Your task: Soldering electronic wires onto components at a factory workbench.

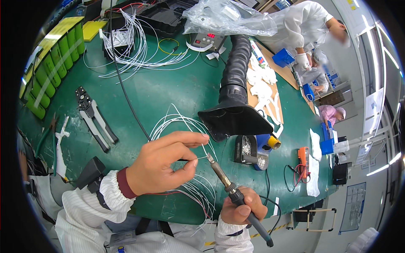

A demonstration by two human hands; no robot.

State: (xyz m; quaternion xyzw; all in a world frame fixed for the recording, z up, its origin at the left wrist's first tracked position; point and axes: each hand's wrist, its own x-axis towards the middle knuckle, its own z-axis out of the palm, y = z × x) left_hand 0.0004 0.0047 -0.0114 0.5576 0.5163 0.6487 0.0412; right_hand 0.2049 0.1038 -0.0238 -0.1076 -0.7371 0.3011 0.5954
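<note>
My right hand (244, 206) grips a soldering iron (220, 173) by its dark handle, the tip pointing up and left. Right at that tip is the end of a thin white wire (203, 157) coming from my left hand (162, 162). The thumb and fingers of that hand are curled round the wire, the forefinger reaching toward the iron. Looped white wires (168, 120) lie behind my left hand, and a bundle of white wires (204, 194) spreads below it. A black fume extractor hood (234, 116) opens just beyond the iron's tip.
Wire strippers (96, 118) and green-handled pliers (54, 143) lie at left. Beside the hood stand a black soldering iron stand (245, 147) and a tin of metal shavings (261, 162). An orange multimeter (303, 156) is at right, a soldering station (208, 41) behind. Co-workers sit at far right.
</note>
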